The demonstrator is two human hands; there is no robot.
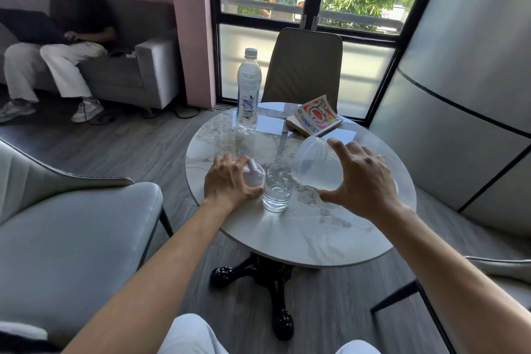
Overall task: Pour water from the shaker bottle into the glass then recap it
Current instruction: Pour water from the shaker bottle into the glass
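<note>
My right hand (363, 181) grips a translucent shaker bottle (314, 165), tilted on its side with its open mouth at the rim of a clear glass (278, 187). The glass stands on the round marble table (316, 233) and holds some water. Just left of the glass, my left hand (230, 181) rests on the table over the shaker's pale lid (254, 174), fingers wrapped around it.
A capped plastic water bottle (247, 92) stands at the table's far left. A comic book (316, 116) and white paper sheets (270, 123) lie at the far side. Chairs surround the table. A person (66, 37) sits on a sofa at the left.
</note>
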